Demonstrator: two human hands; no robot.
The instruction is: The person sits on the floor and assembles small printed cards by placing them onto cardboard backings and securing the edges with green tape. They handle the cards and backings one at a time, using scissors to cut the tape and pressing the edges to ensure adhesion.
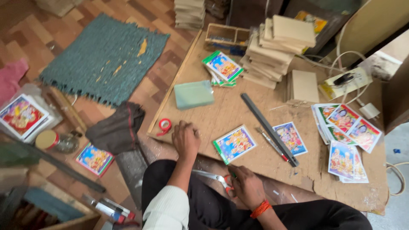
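Note:
My left hand [185, 139] rests knuckles-down on the wooden board [238, 110] near its front left edge, fingers curled, with nothing visible in it. A roll of red tape [165, 125] lies just to its left. My right hand [246, 186] is closed on the orange handles of a pair of scissors [213, 176], whose blades point left over my lap. Between the hands, slightly further out, lies a colourful picture card [234, 144] on the board. An orange thread band circles my right wrist.
A dark flat bar [268, 127] and a pen [272, 145] lie right of the card, with more picture cards [347, 127] beyond. Stacked beige boards [272, 51], a pale green block [194, 94], a teal mat [106, 55] and a dark cloth [117, 127] surround the board.

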